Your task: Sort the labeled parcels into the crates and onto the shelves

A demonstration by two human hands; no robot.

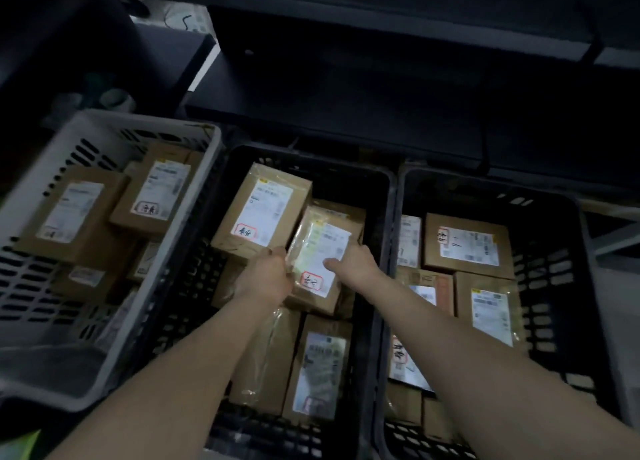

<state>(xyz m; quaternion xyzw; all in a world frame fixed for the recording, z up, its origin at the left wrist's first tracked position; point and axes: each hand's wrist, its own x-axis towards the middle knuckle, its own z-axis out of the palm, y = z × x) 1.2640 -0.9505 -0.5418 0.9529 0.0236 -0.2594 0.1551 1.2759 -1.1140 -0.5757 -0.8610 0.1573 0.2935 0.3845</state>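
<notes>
Gripping one taped parcel (320,251) two-handed: left hand (268,276) curled round its left edge, right hand (355,262) clamped on the right edge, thumb flat on the white label (334,239). Held tilted over the pile in the middle black crate (311,153), top corner just beside the neighbouring parcel (263,206), near end above the lower parcels (320,366). Can't tell whether going in or coming out. Risks, judged from here: glossy wrap plus edge-only grip, so likely to slide out if tipped further; could snag the neighbour's corner and drag it askew; could end up wedged on edge rather than flat on that uneven stack. Also easy to missort: dim light, blur, red handwritten marks (311,281) on both labels unreadable here, with grey crate (138,120) on the left and right black crate (485,182) both near. Worth checking the mark before letting go, and lowering flat rather than dropping. Right forearm crossing the rim between the two black crates: possible bump there on withdrawal. Dark shelves (346,89) just behind the crates: possible knock on a lift up and back.
</notes>
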